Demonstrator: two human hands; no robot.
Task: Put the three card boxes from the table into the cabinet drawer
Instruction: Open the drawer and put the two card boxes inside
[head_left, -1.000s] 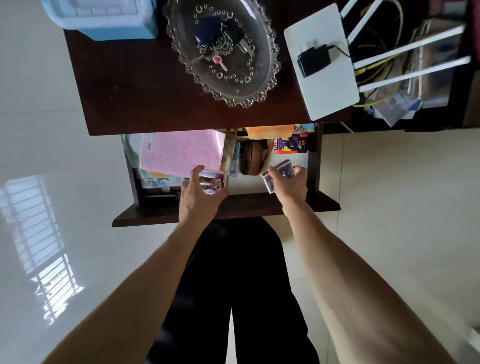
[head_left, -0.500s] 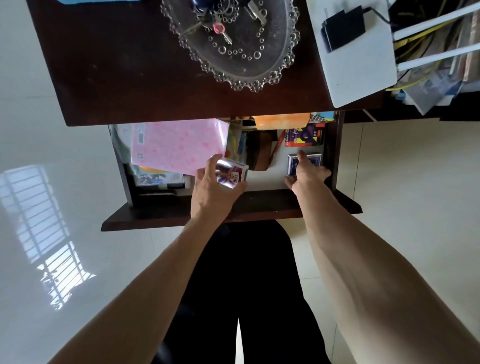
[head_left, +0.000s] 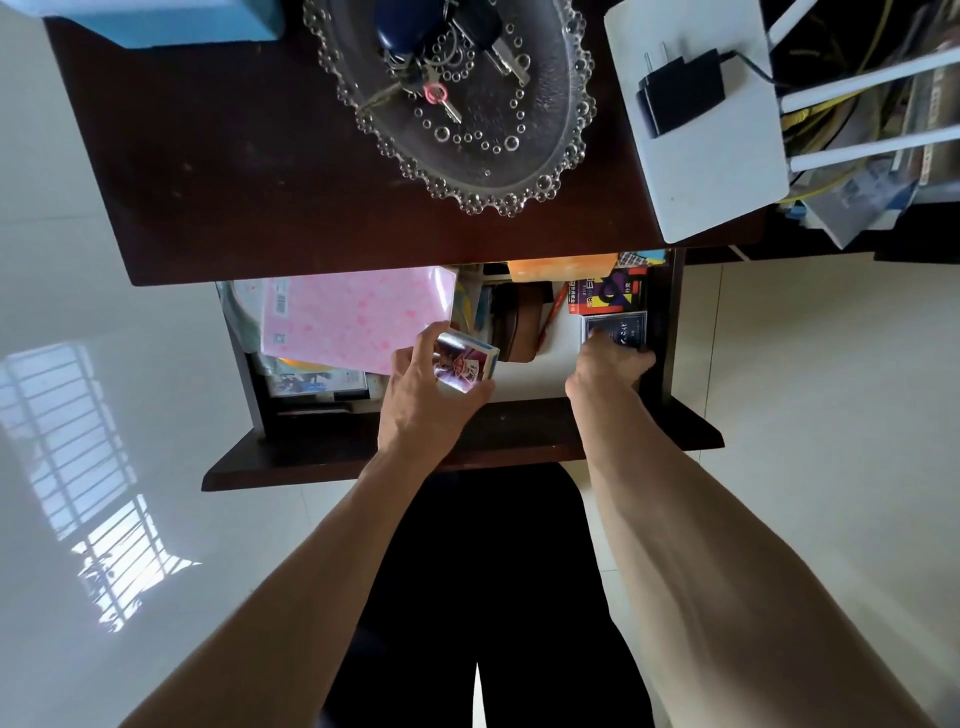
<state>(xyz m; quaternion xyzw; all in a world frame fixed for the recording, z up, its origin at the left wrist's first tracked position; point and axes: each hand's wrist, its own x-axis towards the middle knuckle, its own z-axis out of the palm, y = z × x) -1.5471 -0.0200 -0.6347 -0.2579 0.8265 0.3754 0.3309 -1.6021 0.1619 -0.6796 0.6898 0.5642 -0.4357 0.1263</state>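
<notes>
dark brown wooden desk (head_left: 234, 171) | pink heart-patterned packet (head_left: 348, 319) | dark blue patterned card box (head_left: 618, 327) | purple-and-red card box (head_left: 465, 364) | orange pouch (head_left: 558, 267) | clear bubble-rimmed glass tray (head_left: 540, 156)

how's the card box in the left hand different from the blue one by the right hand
The card box in the left hand is held tilted above the drawer; the blue card box lies flat on its floor. The held box shows purple and red print; the other is dark blue. Both are small rectangular boxes.

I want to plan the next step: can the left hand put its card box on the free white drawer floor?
Probably yes. The left hand holds the card box just above the open drawer, and the white floor beside it is bare.
</notes>
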